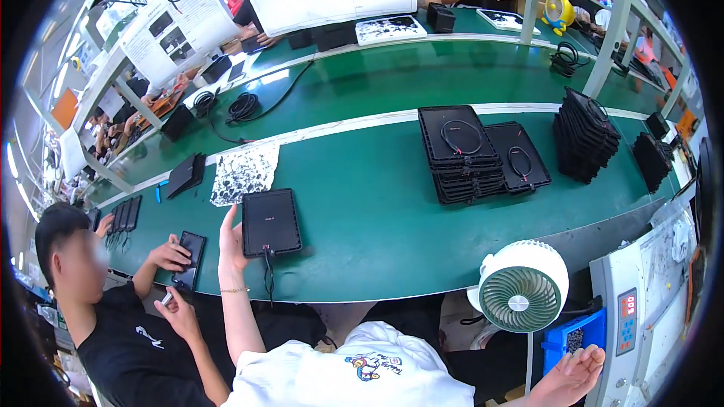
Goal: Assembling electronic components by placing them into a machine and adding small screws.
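My left hand (231,237) is stretched out flat beside the left edge of a black rectangular panel (271,220), and appears to touch it. The panel lies on the green bench with a short black cable (268,275) hanging from its near edge. At the lower right, my right hand (578,374) is raised next to a blue bin (556,347) holding small dark parts (575,340). Its fingers are bunched and curled; anything between them is too small to make out.
A white fan (524,286) stands at the bench's front edge. Stacked black panels (460,139) with coiled cables sit right of centre, another stack (584,136) farther right. A spotted white sheet (245,173) lies behind my panel. A co-worker (121,316) handles a dark panel at left.
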`<state>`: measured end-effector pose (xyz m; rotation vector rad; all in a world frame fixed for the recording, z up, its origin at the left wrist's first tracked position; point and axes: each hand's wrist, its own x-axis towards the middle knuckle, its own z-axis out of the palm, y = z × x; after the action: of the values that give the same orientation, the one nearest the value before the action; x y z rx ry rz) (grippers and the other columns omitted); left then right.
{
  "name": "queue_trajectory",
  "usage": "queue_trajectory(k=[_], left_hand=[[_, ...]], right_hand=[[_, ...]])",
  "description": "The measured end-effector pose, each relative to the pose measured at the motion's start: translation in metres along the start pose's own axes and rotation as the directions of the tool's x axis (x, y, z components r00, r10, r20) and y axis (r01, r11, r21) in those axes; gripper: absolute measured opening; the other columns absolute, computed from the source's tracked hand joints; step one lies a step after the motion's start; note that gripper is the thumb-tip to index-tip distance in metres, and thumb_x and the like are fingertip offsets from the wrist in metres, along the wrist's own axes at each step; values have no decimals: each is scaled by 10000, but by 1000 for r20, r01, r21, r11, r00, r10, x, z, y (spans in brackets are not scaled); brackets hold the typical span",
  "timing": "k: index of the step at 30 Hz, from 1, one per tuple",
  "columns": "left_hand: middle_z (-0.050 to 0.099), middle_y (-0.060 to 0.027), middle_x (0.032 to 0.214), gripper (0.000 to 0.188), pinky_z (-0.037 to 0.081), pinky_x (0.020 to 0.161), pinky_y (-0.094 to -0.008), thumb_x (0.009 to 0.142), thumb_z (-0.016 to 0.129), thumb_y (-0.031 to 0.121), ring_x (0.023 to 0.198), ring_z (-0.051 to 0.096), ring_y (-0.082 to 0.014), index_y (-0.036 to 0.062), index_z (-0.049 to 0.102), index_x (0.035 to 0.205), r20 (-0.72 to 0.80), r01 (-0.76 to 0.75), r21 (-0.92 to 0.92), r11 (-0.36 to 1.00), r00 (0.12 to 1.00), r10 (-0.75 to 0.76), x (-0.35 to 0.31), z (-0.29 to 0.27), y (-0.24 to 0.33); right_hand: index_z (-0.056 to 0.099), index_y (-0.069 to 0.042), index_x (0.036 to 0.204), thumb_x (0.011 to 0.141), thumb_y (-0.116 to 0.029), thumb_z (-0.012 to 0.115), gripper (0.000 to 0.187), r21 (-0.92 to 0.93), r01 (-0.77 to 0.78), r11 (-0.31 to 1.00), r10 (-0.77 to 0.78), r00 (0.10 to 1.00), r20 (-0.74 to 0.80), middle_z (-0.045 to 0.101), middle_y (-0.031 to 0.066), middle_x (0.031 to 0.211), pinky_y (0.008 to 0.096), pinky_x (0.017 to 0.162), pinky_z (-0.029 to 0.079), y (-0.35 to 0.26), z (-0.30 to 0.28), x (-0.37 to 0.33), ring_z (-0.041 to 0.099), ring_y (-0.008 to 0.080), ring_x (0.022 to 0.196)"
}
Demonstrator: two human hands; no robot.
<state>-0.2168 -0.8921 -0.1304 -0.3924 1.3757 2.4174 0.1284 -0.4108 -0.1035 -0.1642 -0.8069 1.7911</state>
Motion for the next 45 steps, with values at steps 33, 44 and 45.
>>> queue_trajectory(k=[33,44,45], left_hand=[[646,-282,1109,584,465,960,-443,720,665,435,1099,589,-421,-81,686,994,617,-659,721,213,751,234,143,651,-257],[598,-112,693,139,497,454,-266,784,619,37,511,597,-202,-71,555,724,555,-283,483,829,831,-39,168,646,-221],[589,-106,690,140,508,477,-262,786,619,33,548,609,-205,-63,549,713,596,-164,375,913,797,-101,170,640,-214]], right_hand=[[732,-1,936,734,-118,755,234,-982,-38,-185,348,932,-102,687,156,799,315,674,542,-65,-42,28,681,227,691],[713,-8,864,769,-115,734,144,-977,-63,-205,378,915,-138,694,140,789,328,678,540,-54,-62,34,681,239,709],[705,-5,865,777,-117,730,144,-976,-46,-212,382,915,-126,693,140,794,332,682,538,-52,-61,35,681,241,719]])
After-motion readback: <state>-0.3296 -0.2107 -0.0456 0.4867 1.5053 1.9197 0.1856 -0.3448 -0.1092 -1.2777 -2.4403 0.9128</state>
